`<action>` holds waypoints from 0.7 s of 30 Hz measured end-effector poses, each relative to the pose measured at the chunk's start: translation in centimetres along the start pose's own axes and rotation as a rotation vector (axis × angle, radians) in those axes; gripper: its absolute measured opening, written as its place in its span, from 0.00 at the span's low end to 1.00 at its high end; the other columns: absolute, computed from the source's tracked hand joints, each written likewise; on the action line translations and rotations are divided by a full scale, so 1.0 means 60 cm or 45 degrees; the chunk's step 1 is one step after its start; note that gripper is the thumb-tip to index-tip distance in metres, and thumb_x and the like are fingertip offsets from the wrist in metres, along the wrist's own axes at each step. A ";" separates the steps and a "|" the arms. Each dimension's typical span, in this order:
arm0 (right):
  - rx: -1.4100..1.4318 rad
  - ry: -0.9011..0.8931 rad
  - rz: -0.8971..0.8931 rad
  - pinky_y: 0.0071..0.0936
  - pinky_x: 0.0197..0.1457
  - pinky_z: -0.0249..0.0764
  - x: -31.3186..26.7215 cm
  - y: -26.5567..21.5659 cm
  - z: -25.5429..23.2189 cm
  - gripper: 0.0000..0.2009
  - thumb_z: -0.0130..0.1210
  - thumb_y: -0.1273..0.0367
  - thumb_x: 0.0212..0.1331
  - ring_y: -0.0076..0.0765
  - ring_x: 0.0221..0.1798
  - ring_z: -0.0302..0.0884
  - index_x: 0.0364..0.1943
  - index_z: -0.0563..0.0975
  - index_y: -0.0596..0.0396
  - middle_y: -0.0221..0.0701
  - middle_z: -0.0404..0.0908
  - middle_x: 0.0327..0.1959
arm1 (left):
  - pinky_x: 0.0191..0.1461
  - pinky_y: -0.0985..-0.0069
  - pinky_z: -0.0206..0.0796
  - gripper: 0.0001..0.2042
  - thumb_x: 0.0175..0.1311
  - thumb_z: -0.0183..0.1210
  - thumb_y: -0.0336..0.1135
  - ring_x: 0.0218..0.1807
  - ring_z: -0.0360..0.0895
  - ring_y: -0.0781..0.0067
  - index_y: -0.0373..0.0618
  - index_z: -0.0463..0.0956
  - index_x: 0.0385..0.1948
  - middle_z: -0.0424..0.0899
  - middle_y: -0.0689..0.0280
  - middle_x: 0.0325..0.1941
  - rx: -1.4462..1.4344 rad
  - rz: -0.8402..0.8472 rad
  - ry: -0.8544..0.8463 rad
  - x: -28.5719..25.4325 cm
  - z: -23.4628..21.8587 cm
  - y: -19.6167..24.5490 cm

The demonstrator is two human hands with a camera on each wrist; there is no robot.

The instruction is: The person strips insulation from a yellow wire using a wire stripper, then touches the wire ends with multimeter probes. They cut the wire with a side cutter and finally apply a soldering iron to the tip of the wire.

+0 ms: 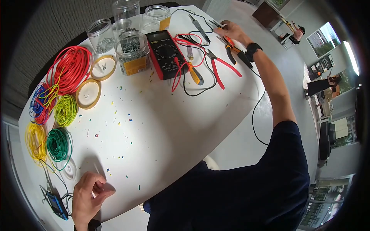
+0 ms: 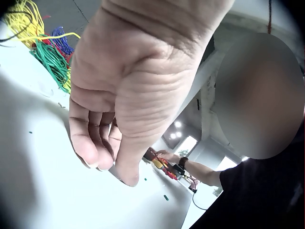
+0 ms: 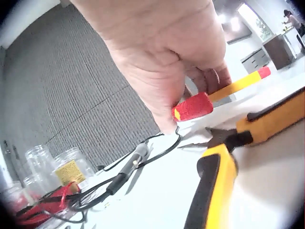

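My right hand (image 1: 234, 31) is at the far right end of the white table (image 1: 154, 127), its fingers and thumb around a hand tool with red-and-yellow handles (image 3: 193, 107). Dark jaws stick out past the fingertips in the head view; the tool's middle is hidden by the hand. Close beside it lie pliers with yellow-and-black handles (image 3: 221, 174) and a soldering iron (image 3: 127, 167). Above the near left part of the table is my left hand (image 1: 89, 196), loosely curled, thumb near the fingertips, with nothing visible between them. Small wire scraps (image 1: 119, 157) lie near it.
Coils of red wire (image 1: 71, 69), yellow wire (image 1: 35, 140) and green wire (image 1: 58, 144) line the left edge. Clear jars (image 1: 133, 50) and a multimeter (image 1: 165, 54) stand at the back. Red-handled cutters (image 1: 219, 67) lie right. A blue device (image 1: 58, 206) sits at the near left corner.
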State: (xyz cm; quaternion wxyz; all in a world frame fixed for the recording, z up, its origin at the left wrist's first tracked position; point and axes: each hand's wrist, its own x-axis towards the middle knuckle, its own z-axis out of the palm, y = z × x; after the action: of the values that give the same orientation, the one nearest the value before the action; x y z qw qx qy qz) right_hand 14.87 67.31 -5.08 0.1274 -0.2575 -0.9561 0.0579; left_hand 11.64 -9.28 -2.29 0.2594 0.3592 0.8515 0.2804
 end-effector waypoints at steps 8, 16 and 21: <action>-0.231 -0.080 -0.021 0.35 0.45 0.75 0.011 0.035 0.008 0.42 0.64 0.34 0.55 0.36 0.39 0.79 0.60 0.80 0.57 0.34 0.83 0.37 | 0.27 0.79 0.70 0.19 0.46 0.75 0.19 0.26 0.76 0.77 0.42 0.73 0.35 0.74 0.66 0.31 -0.050 -0.004 0.046 0.003 0.009 -0.005; 0.131 -0.049 0.034 0.35 0.63 0.74 -0.010 0.040 0.013 0.39 0.58 0.37 0.63 0.45 0.59 0.81 0.62 0.78 0.59 0.43 0.85 0.55 | 0.25 0.80 0.67 0.18 0.47 0.74 0.19 0.25 0.74 0.77 0.42 0.73 0.35 0.72 0.66 0.31 -0.055 0.035 0.081 0.014 0.016 0.004; 0.255 0.042 0.033 0.36 0.64 0.74 -0.092 0.033 -0.017 0.34 0.55 0.41 0.68 0.47 0.60 0.81 0.60 0.79 0.60 0.49 0.83 0.57 | 0.25 0.78 0.71 0.17 0.50 0.74 0.19 0.25 0.77 0.75 0.41 0.74 0.36 0.73 0.64 0.32 -0.076 0.040 0.111 0.009 0.020 -0.004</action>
State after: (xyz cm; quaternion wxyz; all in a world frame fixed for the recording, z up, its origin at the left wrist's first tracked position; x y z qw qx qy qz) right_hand 20.70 66.29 -5.64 0.1676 -0.2569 -0.9398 0.1505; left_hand 11.97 -8.64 -3.43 0.2281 0.3521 0.8475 0.3251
